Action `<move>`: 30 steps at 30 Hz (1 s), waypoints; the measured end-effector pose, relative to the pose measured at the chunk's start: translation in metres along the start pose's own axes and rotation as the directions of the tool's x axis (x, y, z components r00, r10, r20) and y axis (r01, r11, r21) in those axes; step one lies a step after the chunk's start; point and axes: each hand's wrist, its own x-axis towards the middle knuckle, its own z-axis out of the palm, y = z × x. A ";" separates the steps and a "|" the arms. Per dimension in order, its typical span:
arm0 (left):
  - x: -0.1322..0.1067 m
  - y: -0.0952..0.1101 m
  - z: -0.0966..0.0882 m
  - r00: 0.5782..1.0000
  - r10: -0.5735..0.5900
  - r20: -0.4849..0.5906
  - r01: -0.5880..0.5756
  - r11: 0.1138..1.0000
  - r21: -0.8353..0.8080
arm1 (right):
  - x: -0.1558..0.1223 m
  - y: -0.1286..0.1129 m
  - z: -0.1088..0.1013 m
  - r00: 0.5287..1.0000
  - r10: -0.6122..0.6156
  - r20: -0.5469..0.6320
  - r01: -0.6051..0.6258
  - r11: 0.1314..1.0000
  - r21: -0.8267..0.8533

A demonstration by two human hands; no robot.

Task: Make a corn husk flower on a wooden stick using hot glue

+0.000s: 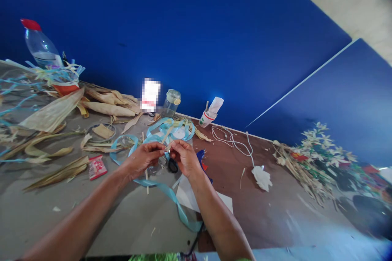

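My left hand [143,160] and my right hand [185,157] meet above the middle of the table, fingertips pinched close together. Between them is a thin pale strip of corn husk [167,134], its end rising past the fingers; the gripped part is mostly hidden. Just below the fingertips shows a black loop [172,166], which looks like a scissors handle. Light blue ribbon [174,197] lies in coils behind my hands and trails forward under my wrists. A narrow pale stick [147,181] lies beside my left wrist.
Dried corn husks [107,104] cover the left side, with a red packet [97,167] nearby. A bottle [43,47], a lidded jar [170,104] and a paper cup [207,117] stand along the blue wall [196,28]. A white cable [232,140] and husk flowers [324,142] lie rightward.
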 end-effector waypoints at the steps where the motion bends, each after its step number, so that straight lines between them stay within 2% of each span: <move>1: 0.000 0.000 0.000 1.000 0.004 -0.003 -0.004 1.000 0.008 | 0.000 0.000 0.000 1.000 0.001 0.008 -0.001 1.000 0.005; 5: 0.001 -0.001 -0.002 1.000 0.004 0.002 -0.004 1.000 -0.011 | 0.000 -0.001 0.000 1.000 0.007 0.025 -0.008 0.999 0.046; 10: 0.000 0.002 -0.001 0.999 0.032 -0.032 -0.034 0.998 -0.046 | -0.001 0.005 0.001 0.999 0.038 -0.010 -0.036 0.989 0.146; 18: 0.000 0.001 -0.001 0.998 0.043 -0.047 -0.044 0.999 -0.031 | -0.003 0.015 0.008 1.000 -0.022 -0.018 0.023 0.998 0.063; 24: 0.004 -0.005 -0.003 0.992 0.111 -0.066 -0.106 0.992 0.073 | -0.001 0.020 0.009 0.994 -0.100 -0.039 0.100 0.995 0.006; 30: 0.002 -0.004 0.003 0.977 0.190 -0.101 -0.162 0.959 0.233 | 0.000 0.023 0.009 0.986 -0.157 -0.054 0.153 0.986 -0.059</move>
